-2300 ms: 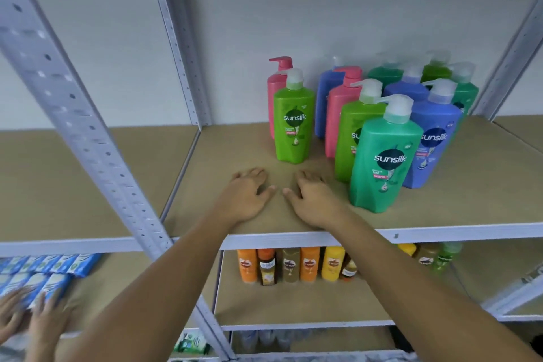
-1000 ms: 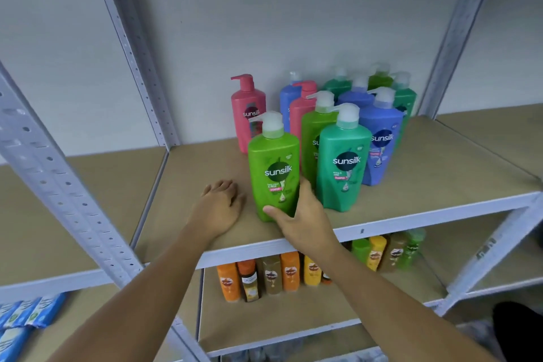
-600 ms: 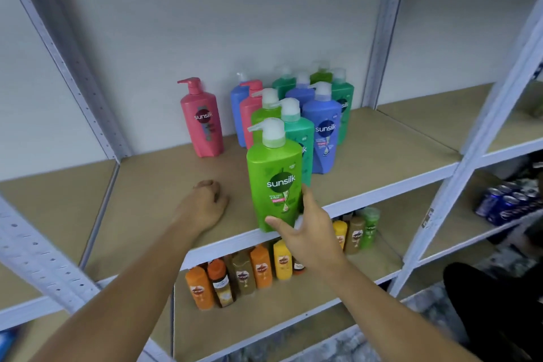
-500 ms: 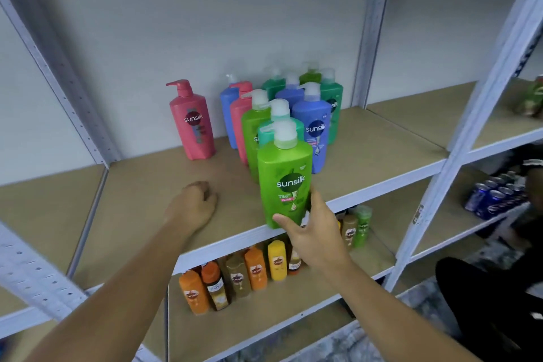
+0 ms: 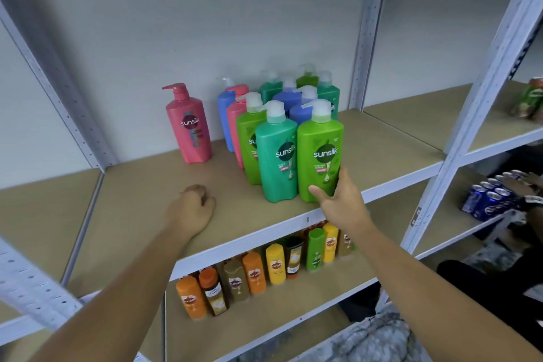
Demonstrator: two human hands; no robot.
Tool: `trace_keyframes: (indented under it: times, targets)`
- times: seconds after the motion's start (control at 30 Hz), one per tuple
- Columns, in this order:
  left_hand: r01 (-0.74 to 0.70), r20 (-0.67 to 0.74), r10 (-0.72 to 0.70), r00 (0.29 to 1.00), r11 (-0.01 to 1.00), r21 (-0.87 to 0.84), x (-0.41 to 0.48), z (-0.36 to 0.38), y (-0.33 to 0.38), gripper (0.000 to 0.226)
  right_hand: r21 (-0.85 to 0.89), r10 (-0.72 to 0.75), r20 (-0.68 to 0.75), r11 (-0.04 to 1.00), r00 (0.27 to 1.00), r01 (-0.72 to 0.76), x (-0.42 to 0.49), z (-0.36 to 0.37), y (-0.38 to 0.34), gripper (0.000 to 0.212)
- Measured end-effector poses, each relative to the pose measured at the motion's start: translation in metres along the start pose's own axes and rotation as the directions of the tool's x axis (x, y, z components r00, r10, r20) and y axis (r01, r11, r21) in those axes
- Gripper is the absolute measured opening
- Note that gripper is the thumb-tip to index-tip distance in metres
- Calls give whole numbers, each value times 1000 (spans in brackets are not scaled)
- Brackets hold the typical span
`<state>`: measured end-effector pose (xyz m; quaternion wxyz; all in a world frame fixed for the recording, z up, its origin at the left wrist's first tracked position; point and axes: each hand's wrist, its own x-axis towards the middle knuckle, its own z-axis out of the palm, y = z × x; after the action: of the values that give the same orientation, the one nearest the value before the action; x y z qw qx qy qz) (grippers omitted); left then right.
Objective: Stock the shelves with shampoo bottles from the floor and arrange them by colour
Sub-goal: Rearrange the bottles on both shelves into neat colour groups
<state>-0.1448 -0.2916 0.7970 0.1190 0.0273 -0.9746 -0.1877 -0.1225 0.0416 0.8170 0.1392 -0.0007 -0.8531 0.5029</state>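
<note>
A light green pump bottle point(image 5: 320, 153) stands upright near the shelf's point(image 5: 141, 200) front edge. My right hand point(image 5: 338, 203) grips its lower right side. Touching its left is a teal green bottle point(image 5: 276, 156), with another light green bottle point(image 5: 248, 144) behind that. Further back huddle blue point(image 5: 226, 114), pink and green bottles. One pink bottle point(image 5: 189, 126) stands alone at the left by the wall. My left hand point(image 5: 191, 209) rests curled in a loose fist on the shelf board, holding nothing.
The shelf below holds a row of small orange, yellow, brown and green bottles point(image 5: 252, 273). Grey perforated uprights point(image 5: 482, 97) frame the bay. At the right another person's hand point(image 5: 523, 185) touches a pack of blue cans point(image 5: 487, 197).
My right hand took the light green bottle from the left of the group and carried it rightward to the teal bottle's right side. My left hand curled into a fist. The view swung left.
</note>
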Motion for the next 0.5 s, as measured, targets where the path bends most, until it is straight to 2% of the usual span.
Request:
trace_keyframes:
  times: [0.17, 0.27, 0.37, 0.5]
  targets:
    - [-18, -9, 18, 1000, 1000, -2, 0, 2, -5, 29, -6, 20, 32, 1000, 999, -20, 20, 2, 6, 59]
    - [-32, -8, 32, 999, 999, 5, -1, 4, -6, 26, -134, 25, 51, 991, 998, -18, 15, 4, 11, 57]
    - [-31, 8, 31, 999, 999, 15, -1, 4, -8, 26, -374, -85, -2, 924, 996, 78, -5, 12, 27, 48]
    - [-50, -1, 50, 999, 998, 24, -2, 4, -9, 28, -526, -257, -66, 830, 964, 185, -44, 31, 35, 42]
